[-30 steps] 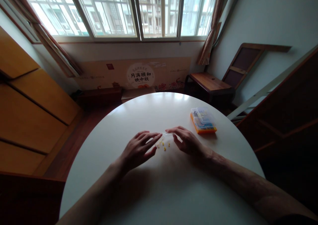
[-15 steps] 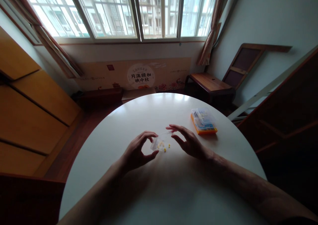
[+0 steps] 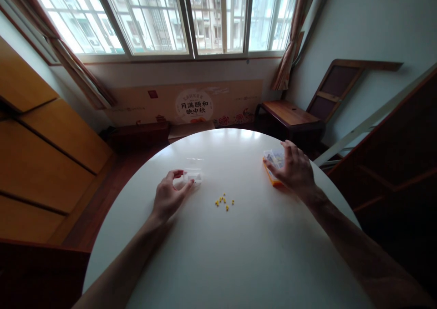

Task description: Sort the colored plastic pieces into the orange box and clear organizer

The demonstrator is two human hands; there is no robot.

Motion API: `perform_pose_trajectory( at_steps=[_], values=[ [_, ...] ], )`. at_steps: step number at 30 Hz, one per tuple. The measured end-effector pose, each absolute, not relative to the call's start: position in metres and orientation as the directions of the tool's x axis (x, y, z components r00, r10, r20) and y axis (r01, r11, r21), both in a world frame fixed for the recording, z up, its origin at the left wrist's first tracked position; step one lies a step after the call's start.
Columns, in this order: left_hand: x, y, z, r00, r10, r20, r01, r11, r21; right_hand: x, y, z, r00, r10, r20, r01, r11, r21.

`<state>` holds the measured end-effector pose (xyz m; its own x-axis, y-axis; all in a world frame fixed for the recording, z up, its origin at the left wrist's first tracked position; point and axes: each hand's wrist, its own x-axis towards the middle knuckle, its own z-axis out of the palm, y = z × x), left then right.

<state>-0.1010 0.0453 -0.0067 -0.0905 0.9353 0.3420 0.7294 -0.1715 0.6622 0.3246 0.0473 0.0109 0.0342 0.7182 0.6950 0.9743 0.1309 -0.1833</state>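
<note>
My left hand holds a small clear plastic box between thumb and fingers, over the left part of the white table. The box's lid stands open on its far side. Several tiny yellow pieces lie loose on the tabletop between my hands. My right hand reaches over an orange case with clear plastic boxes on top. Its thumb and fingers are spread apart around the clear boxes, and it hides the right part of the case. Whether the fingertips touch the boxes is unclear.
The round white table stands below a wide window. Past its far right edge are a wooden stool and a wooden frame against the wall. A yellow-brown cabinet is at the left.
My left hand has carried the clear box left and away from the yellow pieces, more of which now show on the table. My right hand has moved right, from the clear box to the orange case.
</note>
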Motion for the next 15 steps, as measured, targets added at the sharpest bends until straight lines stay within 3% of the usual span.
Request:
perform_pose_trajectory(
  at_steps=[6, 12, 15],
  values=[
    [-0.105, 0.048, -0.013, -0.116, 0.943, 0.311, 0.838, -0.075, 0.541, 0.329, 0.052, -0.002, 0.030, 0.761, 0.648, 0.979, 0.108, -0.172],
    [-0.105, 0.049, -0.015, -0.104, 0.941, 0.321, 0.844, -0.088, 0.530, 0.330, 0.054, 0.005, 0.013, 0.743, 0.669, 0.958, 0.182, -0.221],
    [-0.104, 0.049, -0.013, -0.107, 0.938, 0.329, 0.848, -0.087, 0.523, 0.325, 0.048, 0.016, -0.033, 0.712, 0.701, 0.921, 0.294, -0.255]
  ],
)
